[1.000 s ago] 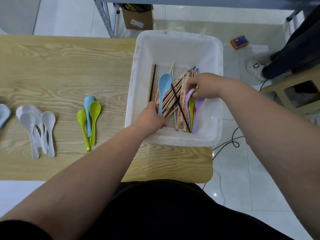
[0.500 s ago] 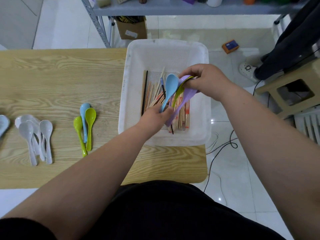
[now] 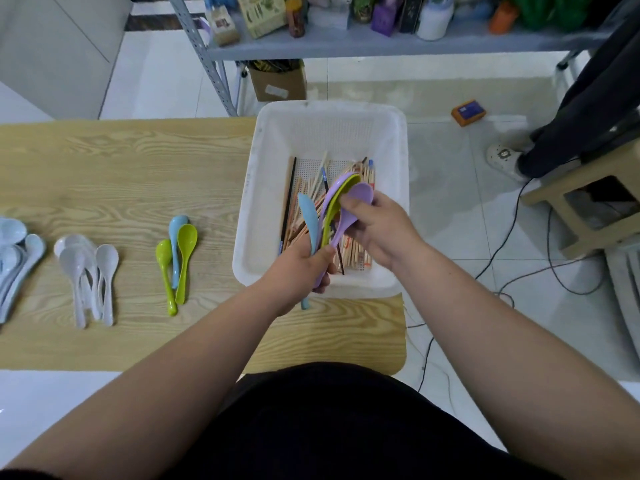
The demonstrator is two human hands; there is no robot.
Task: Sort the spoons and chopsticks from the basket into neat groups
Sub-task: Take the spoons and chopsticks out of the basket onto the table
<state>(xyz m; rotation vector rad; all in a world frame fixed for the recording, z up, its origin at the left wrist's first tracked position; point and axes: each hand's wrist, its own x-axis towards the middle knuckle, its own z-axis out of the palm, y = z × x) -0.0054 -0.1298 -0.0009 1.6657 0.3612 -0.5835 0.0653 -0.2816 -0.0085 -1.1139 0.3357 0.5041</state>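
Your left grip [image 3: 300, 269] is in the middle of the picture, over the near edge of the white basket [image 3: 250, 216]. Its fingers are curled round the handles of a bunch of spoons. The bunch fans out and points up the picture. On the left of the fan is a blue spoon [image 3: 308, 219], and its handle tip pokes out below your left grip. Next to it is a green spoon [image 3: 343, 197], with a purple spoon [image 3: 335, 183] just behind it.

Your right grip [image 3: 385, 232] is just to the right, touching the bunch. It pinches the front purple spoon [image 3: 362, 195], with the thumb on the bowl and the fingers curled under it.

Under both grips, the chopsticks [image 3: 358, 249] lie in a mixed pile on the basket floor. A black chopstick [image 3: 289, 195] lies along the left side of the pile.

The basket sits on the right end of the wooden counter [image 3: 104, 168]. Left of the basket, two green spoons and a blue one [image 3: 180, 252] lie close side by side. Further left is a heap of white spoons [image 3: 86, 268]. At the left edge of the picture is a heap of pale blue spoons [image 3: 15, 252].

A shelf [image 3: 381, 48] full of small things runs across the top of the picture, and a brown box [image 3: 277, 83] stands on the floor below it.
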